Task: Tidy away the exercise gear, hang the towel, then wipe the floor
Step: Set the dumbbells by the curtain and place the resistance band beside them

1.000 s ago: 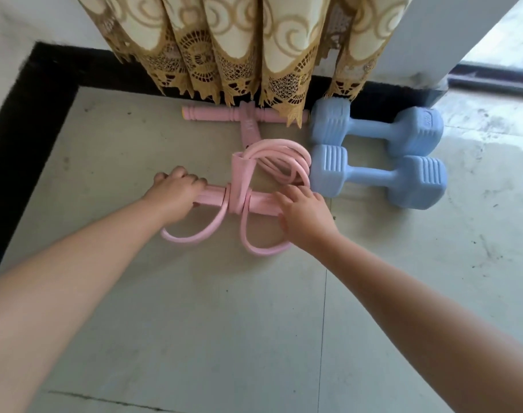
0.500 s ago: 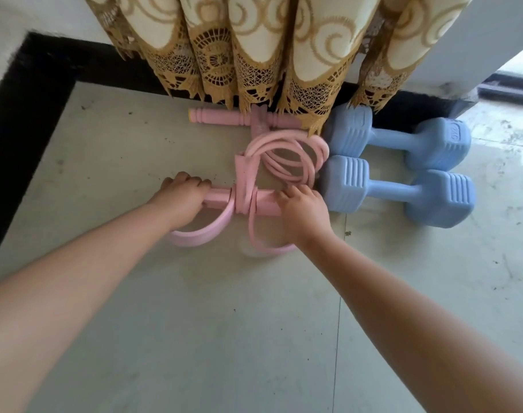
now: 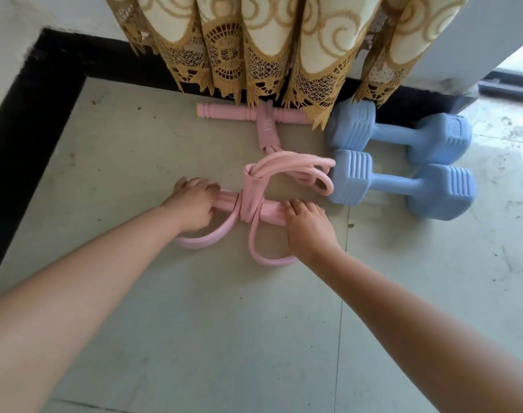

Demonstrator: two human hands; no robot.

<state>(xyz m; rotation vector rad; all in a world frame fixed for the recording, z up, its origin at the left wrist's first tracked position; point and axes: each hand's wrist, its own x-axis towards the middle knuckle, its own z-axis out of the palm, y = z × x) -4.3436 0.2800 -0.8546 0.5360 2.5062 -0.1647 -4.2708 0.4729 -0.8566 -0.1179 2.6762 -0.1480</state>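
Observation:
A pink pedal puller lies on the floor. Its far handle bar sits under the curtain hem. Its near bar lies closer to me, with two foot loops trailing toward me and its coiled tubes bunched between the bars. My left hand grips the left end of the near bar. My right hand holds the right end, fingers laid over it. Two blue dumbbells lie side by side to the right, and the nearer one touches the coiled tubes.
A cream and gold lace curtain hangs over the far handle. A black skirting runs along the left and back walls. The pale tiled floor is dusty, with a doorway track at the far right.
Both hands have stayed on the near bar. The view has drifted, so the dumbbells sit further right in the frame. The puller has barely moved.

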